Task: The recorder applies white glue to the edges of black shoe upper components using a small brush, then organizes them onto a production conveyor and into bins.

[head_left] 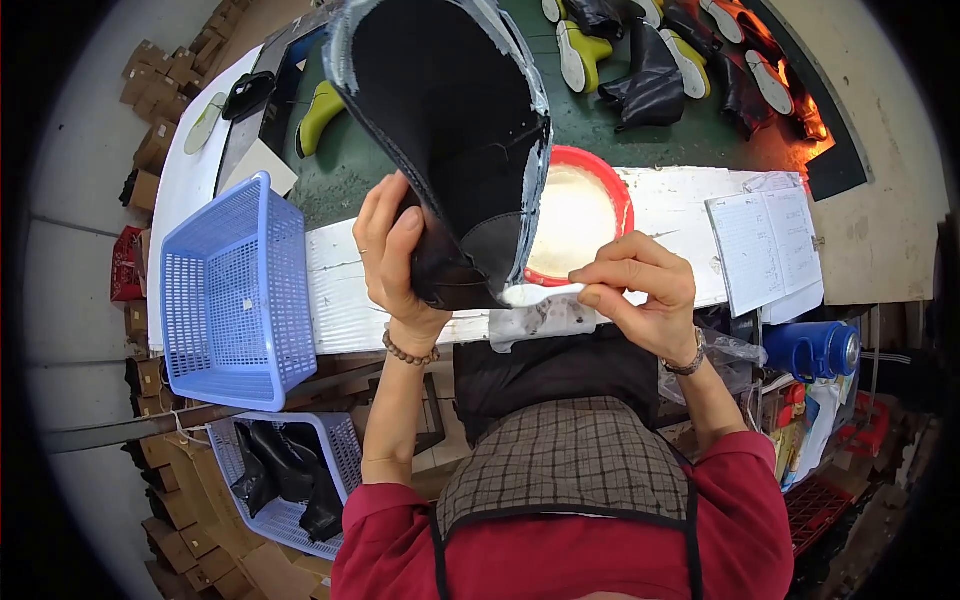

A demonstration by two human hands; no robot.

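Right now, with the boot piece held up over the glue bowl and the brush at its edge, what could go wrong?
1. The brush in the right hand looks loaded with white glue; it could drip on the white bench or the apron.
2. The left hand grips the black boot piece near its glue-smeared edge, so fingers may get sticky.
3. The red bowl sits close under the work; a knock might spill it towards the open notebook.

Footwear workshop, assembly line. Evidence: green conveyor (pixel 380 160) carrying black boot uppers (pixel 650 85) and yellow-green soles (pixel 580 50); white work surface (pixel 680 200) with red glue bowl (pixel 580 215) and paper log sheets (pixel 765 245); blue plastic baskets (pixel 235 290), one holding black boot parts (pixel 285 475); stacked cardboard cartons (pixel 150 140) along the floor.
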